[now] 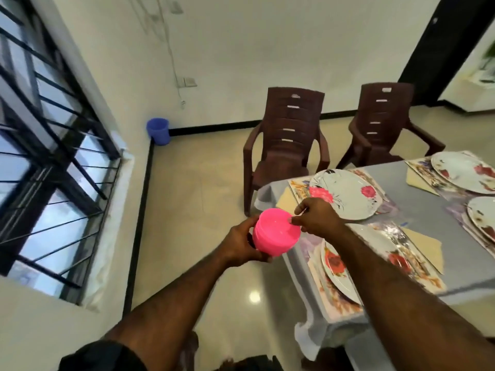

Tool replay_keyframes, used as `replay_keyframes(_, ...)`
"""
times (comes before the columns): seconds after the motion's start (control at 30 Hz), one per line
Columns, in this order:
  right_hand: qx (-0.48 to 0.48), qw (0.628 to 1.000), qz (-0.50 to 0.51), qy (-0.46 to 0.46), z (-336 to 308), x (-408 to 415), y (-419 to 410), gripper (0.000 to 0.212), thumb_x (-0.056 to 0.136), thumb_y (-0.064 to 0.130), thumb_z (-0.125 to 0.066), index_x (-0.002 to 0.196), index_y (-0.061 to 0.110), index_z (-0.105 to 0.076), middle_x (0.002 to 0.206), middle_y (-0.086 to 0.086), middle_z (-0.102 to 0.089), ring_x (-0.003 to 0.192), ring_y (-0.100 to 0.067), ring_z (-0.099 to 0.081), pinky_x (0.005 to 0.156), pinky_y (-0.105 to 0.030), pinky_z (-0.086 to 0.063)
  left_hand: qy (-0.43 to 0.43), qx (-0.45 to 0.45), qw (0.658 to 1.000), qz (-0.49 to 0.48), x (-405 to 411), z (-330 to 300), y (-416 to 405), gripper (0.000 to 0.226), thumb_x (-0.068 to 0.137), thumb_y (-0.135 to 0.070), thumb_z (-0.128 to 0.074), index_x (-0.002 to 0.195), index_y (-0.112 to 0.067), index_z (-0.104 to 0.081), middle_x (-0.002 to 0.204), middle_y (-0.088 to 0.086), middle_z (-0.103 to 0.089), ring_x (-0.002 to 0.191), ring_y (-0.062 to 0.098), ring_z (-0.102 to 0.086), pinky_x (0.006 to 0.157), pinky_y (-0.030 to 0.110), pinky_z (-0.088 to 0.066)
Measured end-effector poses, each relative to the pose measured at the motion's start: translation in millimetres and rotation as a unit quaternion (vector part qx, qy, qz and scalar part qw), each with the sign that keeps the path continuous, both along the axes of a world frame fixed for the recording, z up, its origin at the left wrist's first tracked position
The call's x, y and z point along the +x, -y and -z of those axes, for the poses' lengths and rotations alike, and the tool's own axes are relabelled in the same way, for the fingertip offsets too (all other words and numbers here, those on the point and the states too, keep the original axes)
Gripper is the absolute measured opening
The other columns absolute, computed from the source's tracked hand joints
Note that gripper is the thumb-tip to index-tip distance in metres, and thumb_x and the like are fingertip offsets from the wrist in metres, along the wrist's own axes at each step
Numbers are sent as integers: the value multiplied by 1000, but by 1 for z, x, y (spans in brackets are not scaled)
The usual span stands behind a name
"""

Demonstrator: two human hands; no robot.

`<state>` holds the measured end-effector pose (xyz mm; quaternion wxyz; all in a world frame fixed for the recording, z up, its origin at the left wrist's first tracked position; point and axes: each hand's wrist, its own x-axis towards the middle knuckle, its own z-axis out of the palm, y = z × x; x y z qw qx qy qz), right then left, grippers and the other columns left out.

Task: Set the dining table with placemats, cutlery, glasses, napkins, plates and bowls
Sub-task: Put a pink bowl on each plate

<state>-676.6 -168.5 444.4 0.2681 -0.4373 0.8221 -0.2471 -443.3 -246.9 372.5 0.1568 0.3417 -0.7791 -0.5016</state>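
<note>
In the head view, at the centre of the frame, the left hand wraps its grip around the side of a stack of round pink plastic bowls, held in the air just off the corner of the grey-clothed desk. The right hand pinches the top bowl's rim. At right, white floral plates lie on patterned placemats with cream napkins beside them.
</note>
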Motion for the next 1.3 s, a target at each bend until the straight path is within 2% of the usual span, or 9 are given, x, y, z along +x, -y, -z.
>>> replay_keyframes(0.17, 3, 999, -16, -46, -5, 30, 34, 15, 84, 23, -84, 74, 19, -74, 76, -2, -72, 75, -19, -71, 77, -44, -63, -4, -13, 1000, 11, 21, -5, 32, 114, 58, -28, -104, 154, -35, -43, 137, -7, -62, 109, 19, -65, 89, 32, -62)
replay_keyframes(0.3, -20, 999, 31, -8, -7, 28, 43, 4, 85, 10, -77, 86, 11, -73, 76, -5, -74, 68, -18, -74, 71, -44, -65, -6, 6, 1000, -14, 20, 3, 46, 105, 56, -27, -105, 145, -38, -51, 130, -10, -66, 107, 20, -69, 87, 36, -64)
replay_keyframes(0.4, -10, 999, 52, 7, -3, 17, 46, 23, 76, 8, -78, 97, 16, -72, 79, -4, -74, 71, -19, -74, 70, -43, -65, -13, 8, 1000, -22, 8, 6, 55, 104, 51, -30, -106, 142, -40, -55, 125, -15, -69, 100, 16, -71, 80, 30, -65)
replay_keyframes(0.6, -41, 981, 163, 93, 7, -29, 28, 6, 85, 12, -79, 84, 8, -75, 72, -9, -74, 63, -20, -72, 51, -26, -50, 0, 23, 1000, 2, -38, 9, 60, 101, 52, -26, -106, 139, -40, -57, 122, -15, -70, 93, 11, -72, 72, 22, -60)
replay_keyframes(0.8, -91, 928, 305, 194, 22, -129, -25, 4, 82, 1, -76, 80, -1, -73, 66, -22, -70, 52, -26, -63, 48, -28, -47, 27, 45, 999, 10, -122, 23, 53, 109, 41, -44, -108, 137, -43, -56, 126, -14, -70, 109, 17, -72, 85, 38, -65)
replay_keyframes(0.93, -101, 900, 381, 187, 44, -199, -68, 6, 84, 1, -78, 79, 1, -75, 62, -14, -70, 53, -22, -65, 44, -23, -46, 52, 50, 996, 43, -187, 35, 38, 116, 40, -53, -105, 142, -43, -51, 130, -15, -66, 118, 14, -66, 91, 45, -64)
replay_keyframes(1.07, -48, 889, 421, 174, 88, -243, -97, 14, 81, 12, -81, 69, 9, -74, 65, -10, -73, 66, -28, -72, 68, -40, -62, 67, 75, 993, 66, -239, 48, 16, 124, 37, -65, -101, 146, -38, -48, 136, -12, -64, 124, 15, -63, 100, 46, -59)
replay_keyframes(1.17, 71, 886, 427, 164, 139, -263, -116, 23, 70, 30, -79, 81, 10, -77, 68, -7, -73, 62, -24, -72, 60, -32, -58, 76, 97, 990, 68, -268, 57, 6, 116, 46, -48, -105, 146, -36, -48, 135, -11, -63, 125, 16, -61, 100, 45, -59)
replay_keyframes(1.3, 176, 892, 397, 129, 185, -267, -125, 36, 71, 33, -70, 96, 8, -78, 96, -10, -77, 90, -30, -74, 60, -24, -48, 98, 96, 987, 88, -296, 65, 3, 110, 50, -44, -105, 144, -37, -48, 129, -16, -63, 118, 9, -62, 91, 33, -59)
